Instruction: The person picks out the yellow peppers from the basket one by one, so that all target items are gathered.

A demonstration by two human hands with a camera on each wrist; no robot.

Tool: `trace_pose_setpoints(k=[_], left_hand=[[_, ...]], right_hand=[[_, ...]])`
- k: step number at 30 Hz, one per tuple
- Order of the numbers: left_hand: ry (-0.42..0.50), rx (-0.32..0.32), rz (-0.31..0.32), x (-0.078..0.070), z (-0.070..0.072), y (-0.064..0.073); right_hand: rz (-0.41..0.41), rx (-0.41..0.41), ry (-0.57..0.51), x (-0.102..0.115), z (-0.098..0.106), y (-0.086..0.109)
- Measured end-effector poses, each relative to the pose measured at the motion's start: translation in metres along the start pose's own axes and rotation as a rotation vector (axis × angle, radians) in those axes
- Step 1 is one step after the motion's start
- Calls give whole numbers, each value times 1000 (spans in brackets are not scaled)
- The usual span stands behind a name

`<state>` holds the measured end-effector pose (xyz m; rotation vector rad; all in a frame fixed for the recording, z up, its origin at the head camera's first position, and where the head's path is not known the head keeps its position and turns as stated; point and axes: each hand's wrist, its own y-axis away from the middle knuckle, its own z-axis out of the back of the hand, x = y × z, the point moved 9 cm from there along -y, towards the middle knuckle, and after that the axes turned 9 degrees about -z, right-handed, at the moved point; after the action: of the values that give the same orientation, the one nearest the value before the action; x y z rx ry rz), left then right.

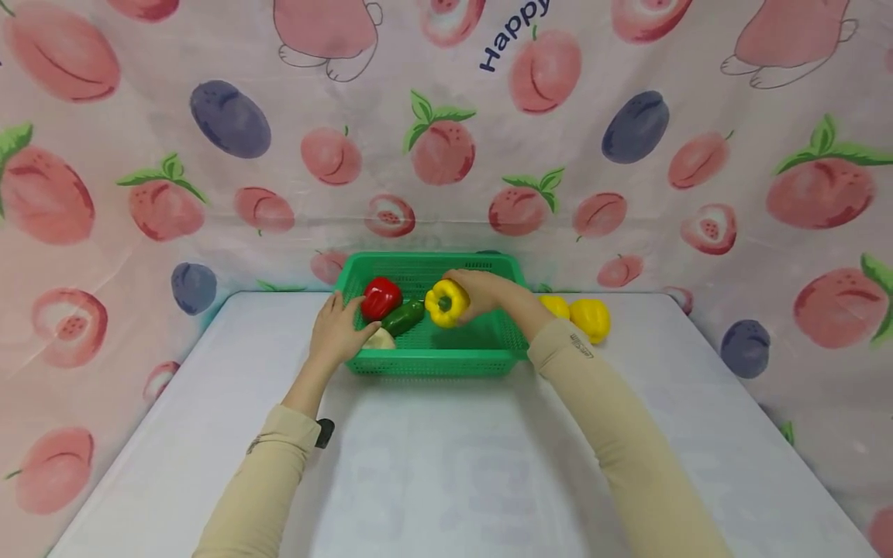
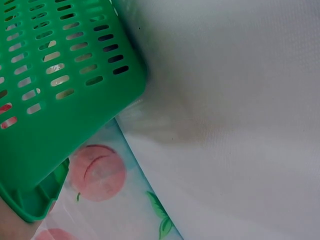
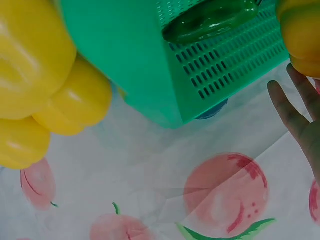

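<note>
My right hand (image 1: pixel 477 293) grips a yellow bell pepper (image 1: pixel 443 304) over the green basket (image 1: pixel 429 356), its stem end facing the head camera. In the right wrist view, fingers (image 3: pixel 295 112) show beside that pepper at the right edge. At the basket's left side, my left hand (image 1: pixel 336 333) rests over the rim with fingers extended and thumb apart. Beside its fingertips sits a red bell pepper (image 1: pixel 382 297). A dark green pepper (image 1: pixel 403 318) lies aslant in the basket. Near the left thumb is a pale vegetable (image 1: pixel 380 339), partly hidden by the basket's front wall.
Right of the basket, yellow bell peppers (image 1: pixel 591 320) stand on the white table (image 1: pixel 446 465), partly behind my right forearm. A fruit-patterned cloth (image 1: pixel 446 201) hangs along the table's back edge. The left wrist view shows the basket's slotted wall (image 2: pixel 75 55).
</note>
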<state>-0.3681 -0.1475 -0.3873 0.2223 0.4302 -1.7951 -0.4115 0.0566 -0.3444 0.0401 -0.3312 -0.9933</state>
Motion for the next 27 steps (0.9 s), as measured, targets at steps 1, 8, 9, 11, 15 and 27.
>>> trace_pose_setpoints(k=[1,8,9,11,15,27], left_hand=[[-3,1,-2,0,0,0],[5,5,-5,1,-1,4],[7,5,-4,1,-1,5],[9,4,-4,0,-1,5],[11,-7,-5,-3,1,4],[2,-8,-16,-2,-1,0]], right_hand=[[-2,-11,-10,0,1,2],[20,-95,-59,4,2,15],[23,-113,-60,5,3,17],[10,-155,-65,4,6,23],[-19,-235,-113,0,15,36],[-81,-339,-294,-13,23,69]])
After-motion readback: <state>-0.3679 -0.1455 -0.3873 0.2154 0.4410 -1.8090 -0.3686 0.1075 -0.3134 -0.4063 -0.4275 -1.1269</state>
